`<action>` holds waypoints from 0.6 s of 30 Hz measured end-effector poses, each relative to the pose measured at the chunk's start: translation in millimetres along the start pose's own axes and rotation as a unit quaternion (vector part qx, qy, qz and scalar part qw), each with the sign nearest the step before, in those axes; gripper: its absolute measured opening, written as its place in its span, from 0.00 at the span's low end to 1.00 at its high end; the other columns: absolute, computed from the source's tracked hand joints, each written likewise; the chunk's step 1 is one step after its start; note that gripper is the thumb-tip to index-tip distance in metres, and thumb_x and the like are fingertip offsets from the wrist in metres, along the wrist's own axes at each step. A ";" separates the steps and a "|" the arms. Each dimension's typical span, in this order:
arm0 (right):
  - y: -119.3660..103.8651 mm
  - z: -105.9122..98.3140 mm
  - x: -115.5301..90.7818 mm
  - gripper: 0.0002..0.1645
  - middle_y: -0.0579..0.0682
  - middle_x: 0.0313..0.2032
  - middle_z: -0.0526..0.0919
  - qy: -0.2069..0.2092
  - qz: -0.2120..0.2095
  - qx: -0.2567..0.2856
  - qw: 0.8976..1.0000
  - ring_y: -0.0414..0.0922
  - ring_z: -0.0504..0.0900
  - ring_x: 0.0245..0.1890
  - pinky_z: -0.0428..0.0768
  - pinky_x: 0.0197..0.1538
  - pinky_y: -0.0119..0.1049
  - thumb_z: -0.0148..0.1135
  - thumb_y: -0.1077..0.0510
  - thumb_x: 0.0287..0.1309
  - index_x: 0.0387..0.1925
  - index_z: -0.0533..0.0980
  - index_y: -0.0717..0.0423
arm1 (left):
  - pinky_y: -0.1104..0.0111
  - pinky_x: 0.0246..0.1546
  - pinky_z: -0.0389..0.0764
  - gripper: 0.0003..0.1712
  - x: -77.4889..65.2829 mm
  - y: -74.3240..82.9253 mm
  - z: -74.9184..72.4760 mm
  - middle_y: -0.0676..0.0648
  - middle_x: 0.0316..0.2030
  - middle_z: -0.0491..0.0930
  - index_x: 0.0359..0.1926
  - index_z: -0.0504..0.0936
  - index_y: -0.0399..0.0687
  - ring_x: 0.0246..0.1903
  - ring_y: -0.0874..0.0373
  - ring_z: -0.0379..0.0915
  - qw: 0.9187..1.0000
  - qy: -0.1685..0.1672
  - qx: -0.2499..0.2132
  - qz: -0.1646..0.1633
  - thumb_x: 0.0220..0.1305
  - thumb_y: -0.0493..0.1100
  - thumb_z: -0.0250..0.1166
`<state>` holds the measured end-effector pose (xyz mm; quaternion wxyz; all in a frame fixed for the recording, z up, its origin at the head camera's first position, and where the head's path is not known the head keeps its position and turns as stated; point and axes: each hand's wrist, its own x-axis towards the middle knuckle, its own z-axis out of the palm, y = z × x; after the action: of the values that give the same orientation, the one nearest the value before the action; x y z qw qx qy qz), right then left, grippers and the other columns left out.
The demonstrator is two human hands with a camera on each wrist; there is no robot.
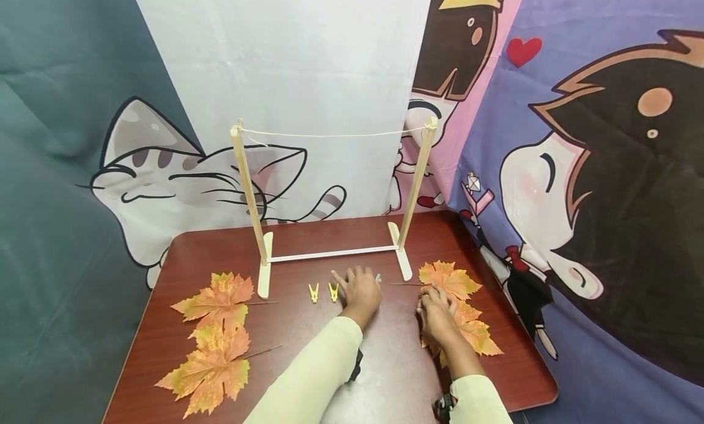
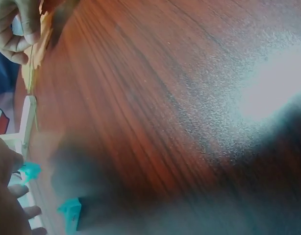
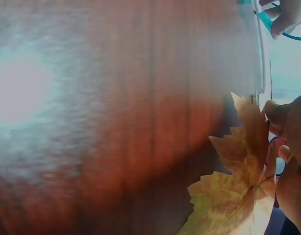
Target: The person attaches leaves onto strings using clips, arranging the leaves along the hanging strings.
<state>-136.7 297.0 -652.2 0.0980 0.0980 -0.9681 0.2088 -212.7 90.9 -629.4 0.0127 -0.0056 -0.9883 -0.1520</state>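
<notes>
My left hand reaches over the table's middle and pinches a teal clothespin between thumb and forefinger, with the other fingers spread. A second teal clothespin is close beside that hand in the left wrist view. Two yellow clothespins lie to its left in the head view. On the right, my right hand pinches an orange artificial maple leaf by its thin stem, the leaf hanging below the fingers in the right wrist view. Another maple leaf lies just beyond this hand.
A wooden frame with two posts and a string tied across the top stands at the back of the brown table. Two more maple leaves lie at the left. Cartoon-printed cloth hangs behind.
</notes>
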 end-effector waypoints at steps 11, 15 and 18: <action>-6.4 -14.0 15.2 0.11 0.54 0.47 0.82 0.018 -0.002 -0.017 1.000 0.65 0.72 0.69 0.62 0.67 0.73 0.70 0.64 0.68 0.31 0.76 0.52 | 0.43 0.69 0.73 0.14 0.8 3.3 -18.5 0.44 0.49 0.88 0.53 0.84 0.44 0.54 0.44 0.83 0.983 0.066 -0.168 0.036 0.73 0.46 0.66; -9.9 -19.5 20.1 0.10 0.54 0.48 0.82 0.016 0.006 -0.011 1.000 0.64 0.71 0.70 0.61 0.69 0.73 0.69 0.65 0.67 0.32 0.76 0.52 | 0.50 0.56 0.79 0.16 6.7 -2.2 -17.0 0.42 0.49 0.90 0.54 0.85 0.42 0.48 0.43 0.86 0.968 0.066 -0.234 0.057 0.70 0.45 0.67; -11.4 -21.6 22.7 0.10 0.54 0.49 0.83 0.018 0.008 -0.013 1.000 0.64 0.71 0.70 0.61 0.69 0.74 0.70 0.65 0.67 0.33 0.77 0.52 | 0.51 0.57 0.84 0.21 19.1 -11.0 1.9 0.41 0.53 0.90 0.60 0.84 0.43 0.51 0.42 0.88 0.952 0.070 -0.287 0.086 0.72 0.47 0.65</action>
<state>-152.7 292.6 -623.2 0.1146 0.0853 -0.9695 0.1989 -232.0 81.1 -634.1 0.0925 -0.0831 -0.8954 -0.4275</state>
